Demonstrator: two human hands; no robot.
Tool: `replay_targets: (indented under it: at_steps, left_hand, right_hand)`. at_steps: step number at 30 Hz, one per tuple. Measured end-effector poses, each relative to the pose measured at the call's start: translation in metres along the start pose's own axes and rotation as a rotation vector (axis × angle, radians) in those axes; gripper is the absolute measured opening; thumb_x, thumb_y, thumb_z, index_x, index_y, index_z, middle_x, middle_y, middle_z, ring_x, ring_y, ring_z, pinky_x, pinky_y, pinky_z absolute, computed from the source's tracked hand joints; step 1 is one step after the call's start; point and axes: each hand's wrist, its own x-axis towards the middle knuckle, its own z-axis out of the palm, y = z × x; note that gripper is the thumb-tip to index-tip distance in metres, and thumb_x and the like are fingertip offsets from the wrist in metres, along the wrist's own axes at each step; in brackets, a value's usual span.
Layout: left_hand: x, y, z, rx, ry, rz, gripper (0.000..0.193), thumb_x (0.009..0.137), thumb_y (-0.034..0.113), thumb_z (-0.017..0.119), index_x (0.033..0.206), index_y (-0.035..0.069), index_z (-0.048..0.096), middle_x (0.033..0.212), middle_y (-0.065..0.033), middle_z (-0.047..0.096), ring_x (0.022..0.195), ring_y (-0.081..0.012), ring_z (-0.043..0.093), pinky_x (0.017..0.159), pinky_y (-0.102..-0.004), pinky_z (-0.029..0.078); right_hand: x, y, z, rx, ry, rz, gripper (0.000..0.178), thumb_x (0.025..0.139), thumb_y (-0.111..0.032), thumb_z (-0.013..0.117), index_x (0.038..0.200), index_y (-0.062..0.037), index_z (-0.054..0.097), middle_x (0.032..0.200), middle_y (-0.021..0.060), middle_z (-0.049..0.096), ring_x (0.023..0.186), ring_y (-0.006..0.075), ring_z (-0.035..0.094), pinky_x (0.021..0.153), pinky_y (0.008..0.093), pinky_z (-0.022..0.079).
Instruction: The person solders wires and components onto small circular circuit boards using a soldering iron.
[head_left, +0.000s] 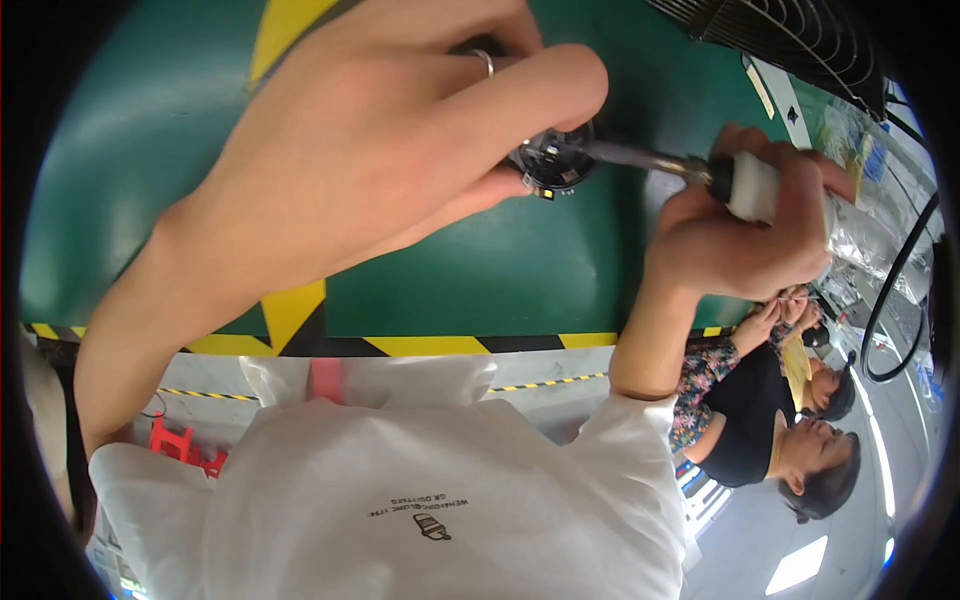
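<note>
The left hand (400, 140) is clenched around a small round black part (555, 160), which sits pinched between the thumb below and the curled fingers (540, 85) above, just past the fingertips, held over the green floor (150, 130). The right hand (745, 235) is closed tightly on the white handle of a screwdriver (700, 172), whose metal shaft runs leftward so that its tip meets the part. A ring (485, 62) shows on one left finger. Other people (790, 430) sit at the right.
</note>
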Motion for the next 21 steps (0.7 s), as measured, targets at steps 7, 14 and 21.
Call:
replay_targets:
  at_steps: [7, 14, 21]
  left_hand:
    - [-0.015, 0.024, 0.015, 0.078, 0.0, -0.047, 0.035, 0.064, 0.015, 0.071, 0.097, 0.01, 0.058, 0.091, -0.0009, 0.06, 0.083, -0.0177, 0.053, 0.075, -0.0303, 0.041]
    - [0.017, 0.085, 0.098, 0.171, 0.049, -0.028, 0.027, 0.075, 0.012, 0.057, 0.099, 0.0, 0.054, 0.102, -0.0105, 0.059, 0.09, -0.0209, 0.054, 0.08, -0.0311, 0.041]
    - [0.0, 0.077, 0.078, -0.022, 0.253, -0.128, 0.032, 0.074, 0.007, 0.061, 0.104, 0.001, 0.056, 0.12, -0.0197, 0.052, 0.1, -0.0307, 0.054, 0.085, -0.0391, 0.044]
  right_hand:
    - [0.045, -0.038, -0.044, 0.297, 0.344, 0.23, 0.021, 0.076, -0.02, 0.053, 0.065, -0.0019, 0.052, 0.055, 0.008, 0.048, 0.046, 0.0143, 0.039, 0.049, 0.0278, 0.029]
    - [0.057, -0.044, -0.078, 0.517, 0.221, 0.191, 0.018, 0.079, -0.015, 0.053, 0.07, -0.0002, 0.052, 0.06, 0.0085, 0.046, 0.054, 0.0181, 0.04, 0.055, 0.0311, 0.032]
    - [0.056, -0.026, -0.111, 0.548, 0.246, 0.249, 0.015, 0.078, -0.014, 0.057, 0.079, 0.0008, 0.058, 0.071, 0.0106, 0.055, 0.06, 0.0195, 0.049, 0.061, 0.0328, 0.041]
